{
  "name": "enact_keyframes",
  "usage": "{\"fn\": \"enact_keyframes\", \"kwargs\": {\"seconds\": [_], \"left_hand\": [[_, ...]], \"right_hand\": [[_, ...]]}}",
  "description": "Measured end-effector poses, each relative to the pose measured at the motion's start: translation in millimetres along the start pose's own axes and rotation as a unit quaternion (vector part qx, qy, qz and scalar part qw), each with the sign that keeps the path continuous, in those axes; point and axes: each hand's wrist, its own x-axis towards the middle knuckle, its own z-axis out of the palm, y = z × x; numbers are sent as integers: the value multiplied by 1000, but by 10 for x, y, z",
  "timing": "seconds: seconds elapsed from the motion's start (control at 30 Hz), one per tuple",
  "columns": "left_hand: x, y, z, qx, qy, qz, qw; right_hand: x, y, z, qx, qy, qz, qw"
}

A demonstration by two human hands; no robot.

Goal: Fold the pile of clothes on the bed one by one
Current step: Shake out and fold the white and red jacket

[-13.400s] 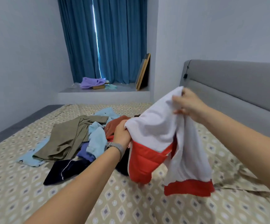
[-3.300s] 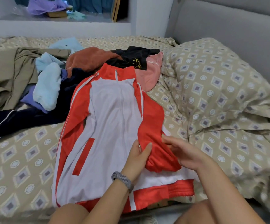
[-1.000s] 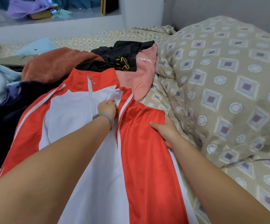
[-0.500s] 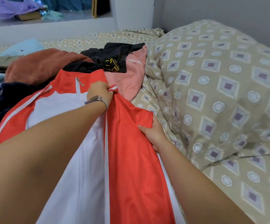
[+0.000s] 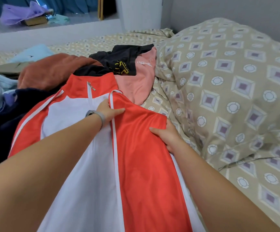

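Where folded, 2 grips [image 5: 109, 112] [image 5: 166, 136] pinch jacket [image 5: 144, 173].

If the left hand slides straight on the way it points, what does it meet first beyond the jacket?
Likely the pink garment, just past the folded sleeve of the jacket, though the left hand line is uncertain.

Patterned beige bed [image 5: 102, 41], bearing a matching pillow [image 5: 228, 81] at right, a red-and-white jacket [image 5: 144, 164] spread flat, a heap of clothes [image 5: 55, 71] beyond.
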Motion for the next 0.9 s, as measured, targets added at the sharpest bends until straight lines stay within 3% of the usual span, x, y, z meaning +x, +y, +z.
{"fn": "enact_keyframes", "kwargs": {"seconds": [0.17,0.33,0.47,0.6,0.8,0.9], "left_hand": [[-900,-306,177,-35,-52,-44,997],[-1951,-698,220,-169,-64,-119,976],[-2712,-771,311,-162,-81,-99,978],[-3124,-810,427,-101,-85,-76,988],[-3360,-816,481,-124,-61,-95,986],[-3507,-853,458,-165,-85,-117,976]], "right_hand": [[-299,-10,-62,16,2,31,999],[-877,42,-357,87,-17,91,992],[-1463,172,-476,59,-6,86,995],[-2067,431,-559,-55,86,74,992],[-2566,411,-683,-346,33,28,937],[-2643,435,-789,-400,48,26,915]]}}
